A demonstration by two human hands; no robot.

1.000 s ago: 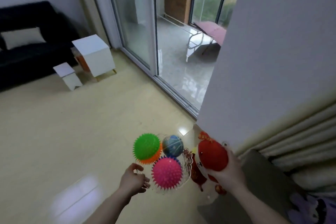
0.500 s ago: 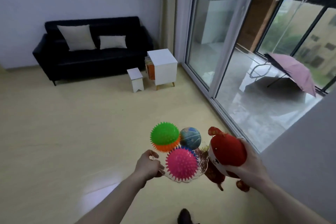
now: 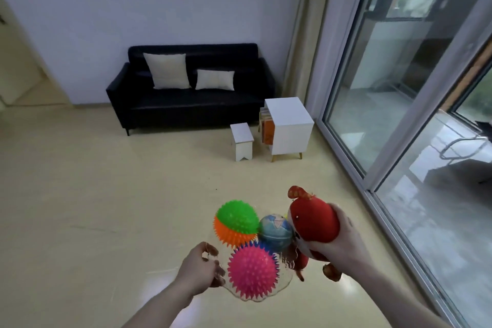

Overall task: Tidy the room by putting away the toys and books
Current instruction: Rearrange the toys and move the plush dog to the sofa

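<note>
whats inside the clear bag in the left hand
Through the clear bag, gripped by the left hand, three balls show: a green and orange spiky ball, a pink spiky ball and a globe-print ball. Anything behind them is hidden.

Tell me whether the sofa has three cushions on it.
No, the black sofa carries only two cream cushions, side by side.
</note>
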